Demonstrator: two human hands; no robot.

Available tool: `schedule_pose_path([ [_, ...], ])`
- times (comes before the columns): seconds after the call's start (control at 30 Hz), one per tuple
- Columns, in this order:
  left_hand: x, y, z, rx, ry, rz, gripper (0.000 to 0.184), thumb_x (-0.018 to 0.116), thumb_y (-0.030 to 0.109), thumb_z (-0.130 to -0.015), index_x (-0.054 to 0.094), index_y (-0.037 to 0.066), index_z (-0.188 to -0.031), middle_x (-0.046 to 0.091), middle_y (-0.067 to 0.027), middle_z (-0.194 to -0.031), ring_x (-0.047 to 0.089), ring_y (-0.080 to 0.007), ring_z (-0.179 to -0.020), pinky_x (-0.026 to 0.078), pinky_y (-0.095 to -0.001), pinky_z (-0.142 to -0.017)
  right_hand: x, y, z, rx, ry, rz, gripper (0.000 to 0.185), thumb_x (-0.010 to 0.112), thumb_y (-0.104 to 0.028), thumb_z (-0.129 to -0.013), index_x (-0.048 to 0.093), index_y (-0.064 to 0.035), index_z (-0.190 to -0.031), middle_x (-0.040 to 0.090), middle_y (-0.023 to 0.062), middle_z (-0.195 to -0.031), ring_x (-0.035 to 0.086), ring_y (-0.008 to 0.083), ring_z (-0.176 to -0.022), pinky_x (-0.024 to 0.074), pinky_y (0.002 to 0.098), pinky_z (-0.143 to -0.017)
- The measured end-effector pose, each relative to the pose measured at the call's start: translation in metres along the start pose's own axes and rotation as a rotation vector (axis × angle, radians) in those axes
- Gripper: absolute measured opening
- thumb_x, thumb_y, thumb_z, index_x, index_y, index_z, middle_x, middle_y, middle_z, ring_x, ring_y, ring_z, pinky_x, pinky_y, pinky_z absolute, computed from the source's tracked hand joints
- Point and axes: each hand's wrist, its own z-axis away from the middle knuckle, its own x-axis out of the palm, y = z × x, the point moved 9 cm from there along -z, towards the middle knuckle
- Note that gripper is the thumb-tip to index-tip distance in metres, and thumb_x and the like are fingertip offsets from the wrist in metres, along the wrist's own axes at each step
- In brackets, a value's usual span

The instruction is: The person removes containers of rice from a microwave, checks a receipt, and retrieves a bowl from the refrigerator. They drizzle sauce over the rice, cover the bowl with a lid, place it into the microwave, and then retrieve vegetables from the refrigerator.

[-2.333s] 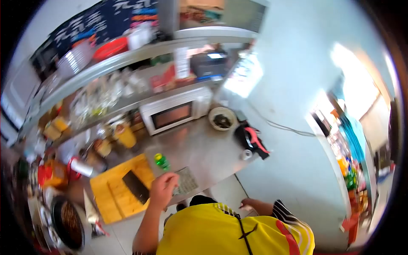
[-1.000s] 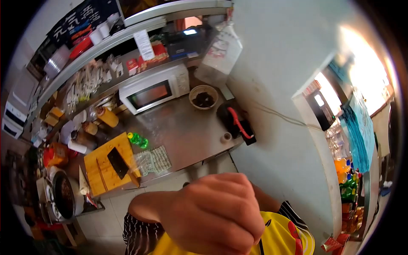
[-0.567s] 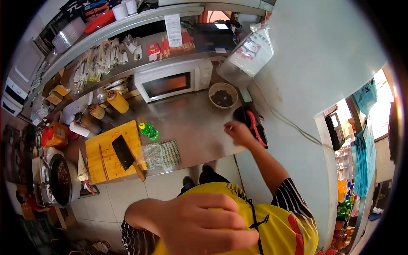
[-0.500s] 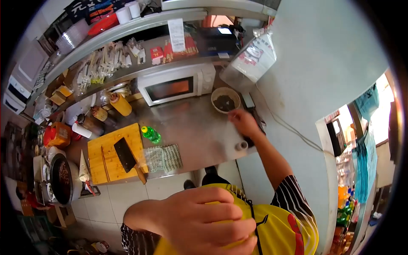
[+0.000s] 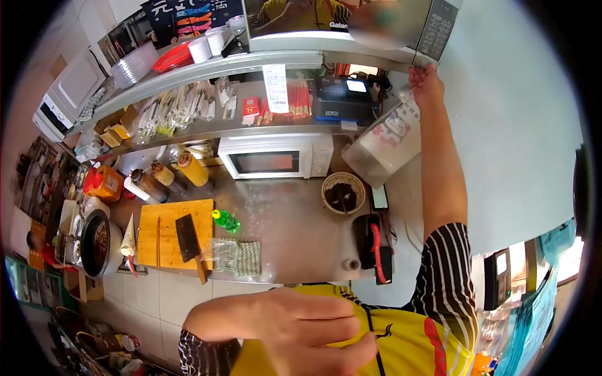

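Note:
My right hand [image 5: 426, 84] is raised at the upper right, its fingers drawn together at the edge under the upper shelf. What they pinch there, if anything, is too small to make out. Below it hangs a clear plastic bag [image 5: 382, 144] with printed white packing inside, partly behind my forearm. In the foreground my left hand [image 5: 310, 329] is held before the yellow apron [image 5: 414, 332], fingers curled and slightly blurred; its palm is hidden. A woven bowl [image 5: 359, 183] with dark contents stands on the steel counter [image 5: 295, 216], well below my right hand.
A cleaver [image 5: 187, 238] lies on a wooden cutting board [image 5: 146, 235], beside a green bottle [image 5: 226, 220] and a folded cloth [image 5: 249, 258]. A microwave [image 5: 269, 156] and sauce bottles [image 5: 193, 169] line the back. A black device with a red cord [image 5: 375, 247] sits right.
My right hand has risen from beside the woven bowl to the edge under the upper shelf. The view has tilted upward. My left hand stays in front of the apron.

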Motion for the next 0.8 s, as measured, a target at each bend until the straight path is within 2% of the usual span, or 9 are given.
schedule_pose_path([
  [0.1,0.006,-0.015,-0.005,-0.092,0.011,0.026,0.010,0.056,0.002,-0.072,0.048,0.009,-0.075,0.058,-0.0101,-0.087,0.053,-0.0192,-0.059,0.045,-0.0308,-0.052,-0.005,0.005,-0.012,-0.037,0.058,-0.111,0.022,0.056,-0.026,-0.095,0.050,-0.0053,-0.099,0.058,0.0076,-0.080,0.058,0.0190,-0.069,0.0491,0.0307,-0.060],
  [0.13,0.008,-0.019,-0.009,-0.095,0.011,0.000,0.010,0.055,0.002,-0.072,0.049,0.009,-0.075,0.059,-0.0101,-0.086,0.053,-0.0191,-0.059,0.046,-0.0304,-0.052,-0.004,0.007,-0.008,-0.007,0.089,-0.128,0.019,0.059,-0.025,-0.093,0.053,-0.0075,-0.097,0.055,0.0045,-0.078,0.055,0.0175,-0.067,0.0472,0.0298,-0.060],
  [0.33,0.032,-0.031,-0.005,-0.029,-0.065,-0.100,0.006,0.056,0.005,-0.071,0.055,0.005,-0.077,0.059,-0.0091,-0.082,0.054,-0.0184,-0.060,0.045,-0.0304,-0.052,0.003,0.016,-0.007,0.012,0.038,-0.260,0.016,0.061,-0.024,-0.092,0.055,-0.0090,-0.094,0.054,0.0016,-0.076,0.051,0.0150,-0.068,0.0438,0.0290,-0.062],
  [0.43,0.045,-0.035,-0.016,0.019,-0.080,-0.243,0.006,0.056,0.009,-0.072,0.058,0.004,-0.075,0.059,-0.0086,-0.081,0.053,-0.0188,-0.059,0.045,-0.0304,-0.053,-0.005,0.013,-0.016,-0.061,0.079,-0.234,0.016,0.062,-0.023,-0.091,0.055,-0.0084,-0.092,0.053,0.0015,-0.075,0.050,0.0145,-0.067,0.0433,0.0289,-0.062],
  [0.5,0.054,-0.039,-0.025,0.026,-0.121,-0.281,0.006,0.057,0.010,-0.072,0.059,0.004,-0.073,0.059,-0.0082,-0.080,0.053,-0.0187,-0.059,0.045,-0.0300,-0.054,-0.004,0.014,-0.014,-0.026,0.155,-0.274,0.016,0.062,-0.021,-0.091,0.055,-0.0072,-0.091,0.052,0.0022,-0.074,0.049,0.0147,-0.065,0.0433,0.0288,-0.061],
  [0.6,0.068,-0.046,-0.033,-0.010,-0.236,-0.205,0.005,0.057,0.010,-0.073,0.058,0.006,-0.072,0.059,-0.0075,-0.079,0.052,-0.0177,-0.060,0.045,-0.0296,-0.055,-0.002,0.017,-0.018,-0.012,0.186,-0.295,0.015,0.061,-0.021,-0.092,0.056,-0.0064,-0.092,0.052,0.0028,-0.075,0.049,0.0156,-0.066,0.0437,0.0295,-0.063],
  [0.67,0.077,-0.049,-0.036,-0.057,-0.269,-0.143,0.007,0.058,0.010,-0.075,0.058,0.007,-0.082,0.057,-0.0069,-0.083,0.051,-0.0172,-0.062,0.045,-0.0302,-0.057,0.003,0.020,-0.015,0.004,0.119,-0.345,0.016,0.059,-0.022,-0.093,0.056,-0.0061,-0.095,0.053,0.0031,-0.078,0.050,0.0161,-0.069,0.0447,0.0307,-0.066],
  [0.73,0.079,-0.051,-0.034,-0.103,-0.300,-0.152,0.019,0.056,0.009,-0.081,0.056,0.008,-0.100,0.056,-0.0069,-0.090,0.052,-0.0173,-0.065,0.046,-0.0313,-0.061,0.008,0.013,0.003,-0.008,0.028,-0.387,0.020,0.055,-0.026,-0.095,0.056,-0.0062,-0.098,0.054,0.0035,-0.082,0.051,0.0165,-0.074,0.0446,0.0321,-0.072],
  [0.8,0.072,-0.056,-0.027,-0.130,-0.293,-0.164,0.019,0.058,0.012,-0.083,0.054,0.009,-0.102,0.059,-0.0090,-0.092,0.056,-0.0223,-0.066,0.048,-0.0344,-0.060,0.016,0.006,0.037,-0.002,-0.040,-0.345,0.027,0.049,-0.033,-0.097,0.055,-0.0064,-0.101,0.055,0.0041,-0.092,0.052,0.0171,-0.083,0.0429,0.0341,-0.082],
])
